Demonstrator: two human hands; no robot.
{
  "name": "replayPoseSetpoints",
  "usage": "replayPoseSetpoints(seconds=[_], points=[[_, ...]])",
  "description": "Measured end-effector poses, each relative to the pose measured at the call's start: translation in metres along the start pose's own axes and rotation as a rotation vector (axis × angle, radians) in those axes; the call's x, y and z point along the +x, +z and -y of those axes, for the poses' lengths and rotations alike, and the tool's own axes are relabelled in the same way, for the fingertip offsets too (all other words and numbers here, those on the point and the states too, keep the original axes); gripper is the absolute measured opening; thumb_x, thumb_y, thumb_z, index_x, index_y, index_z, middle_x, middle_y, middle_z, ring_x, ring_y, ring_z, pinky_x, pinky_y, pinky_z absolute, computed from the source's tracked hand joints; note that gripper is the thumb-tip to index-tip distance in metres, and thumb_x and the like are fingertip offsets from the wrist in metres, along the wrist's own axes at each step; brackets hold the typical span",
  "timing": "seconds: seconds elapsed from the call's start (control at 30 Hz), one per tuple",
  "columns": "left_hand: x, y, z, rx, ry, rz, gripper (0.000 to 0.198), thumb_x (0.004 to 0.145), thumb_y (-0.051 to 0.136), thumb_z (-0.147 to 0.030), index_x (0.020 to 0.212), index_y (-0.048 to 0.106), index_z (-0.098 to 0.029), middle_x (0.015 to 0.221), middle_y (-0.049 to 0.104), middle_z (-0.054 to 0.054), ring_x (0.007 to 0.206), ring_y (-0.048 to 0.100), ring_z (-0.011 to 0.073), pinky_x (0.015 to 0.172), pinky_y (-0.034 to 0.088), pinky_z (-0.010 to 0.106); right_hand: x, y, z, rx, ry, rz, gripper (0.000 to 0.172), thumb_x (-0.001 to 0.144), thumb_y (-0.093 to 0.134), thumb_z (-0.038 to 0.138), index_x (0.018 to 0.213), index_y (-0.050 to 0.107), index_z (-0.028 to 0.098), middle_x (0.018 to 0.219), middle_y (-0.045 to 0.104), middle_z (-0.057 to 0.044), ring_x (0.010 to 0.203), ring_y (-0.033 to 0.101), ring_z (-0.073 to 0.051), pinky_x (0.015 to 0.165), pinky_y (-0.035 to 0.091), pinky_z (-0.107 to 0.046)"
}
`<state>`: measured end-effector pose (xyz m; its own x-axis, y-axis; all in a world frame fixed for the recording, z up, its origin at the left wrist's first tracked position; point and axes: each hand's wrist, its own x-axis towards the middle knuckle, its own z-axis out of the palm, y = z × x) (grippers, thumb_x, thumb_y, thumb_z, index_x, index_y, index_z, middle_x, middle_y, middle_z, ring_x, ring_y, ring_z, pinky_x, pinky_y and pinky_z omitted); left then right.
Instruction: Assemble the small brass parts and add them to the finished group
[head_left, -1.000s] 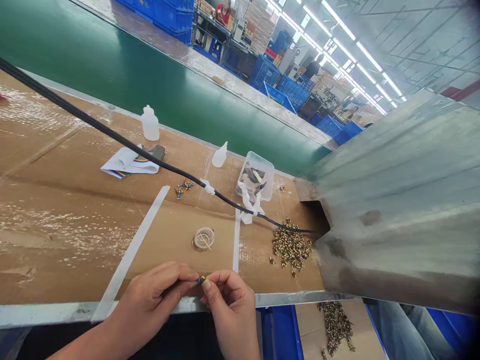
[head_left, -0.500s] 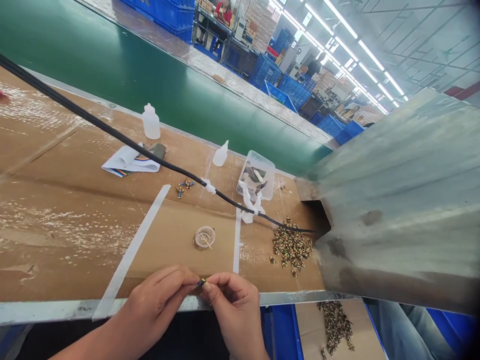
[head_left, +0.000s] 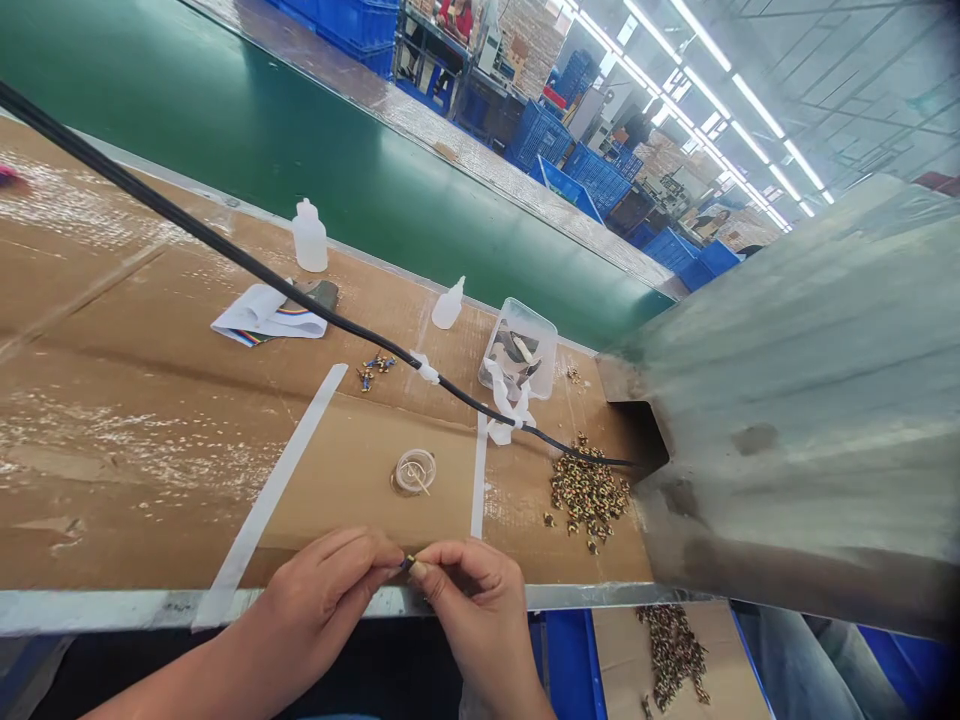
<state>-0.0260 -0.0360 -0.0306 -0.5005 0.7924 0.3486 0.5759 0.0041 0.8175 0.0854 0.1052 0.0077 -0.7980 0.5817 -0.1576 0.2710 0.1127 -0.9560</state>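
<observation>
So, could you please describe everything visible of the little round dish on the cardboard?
The dish is small, round, shallow and clear, seemingly plastic. A thin pale stick lies in it. It sits flat on the cardboard between two white tape strips, beyond the left hand and right hand; neither touches it.

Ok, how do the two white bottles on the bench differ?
The left bottle is bigger and squat, with a stubby cap. The right bottle is smaller and has a thin pointed nozzle. The left bottle stands by itself near the green belt, while the right bottle sits close beside the clear box. Both are white plastic and lie on the far side of the black cable.
</observation>
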Motion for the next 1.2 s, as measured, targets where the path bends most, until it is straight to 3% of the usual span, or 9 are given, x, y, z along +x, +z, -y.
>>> replayPoseSetpoints(seconds=[1.2], points=[[-0.0001, 0.0005, 0.0002, -0.017, -0.021, 0.021, 0.019, 0.098, 0.043, -0.014, 0.102, 0.057, -0.026, 0.091, 0.067, -0.002, 0.085, 0.065, 0.0100, 0.079, 0.048, 0.016, 0.0034, -0.0022, -0.0027, 0.040, 0.045, 0.041, 0.016, 0.078, 0.072, 0.031, 0.072, 0.076, 0.016, 0.066, 0.067, -0.002, 0.062, 0.055, -0.014, 0.058, 0.041, -0.023]])
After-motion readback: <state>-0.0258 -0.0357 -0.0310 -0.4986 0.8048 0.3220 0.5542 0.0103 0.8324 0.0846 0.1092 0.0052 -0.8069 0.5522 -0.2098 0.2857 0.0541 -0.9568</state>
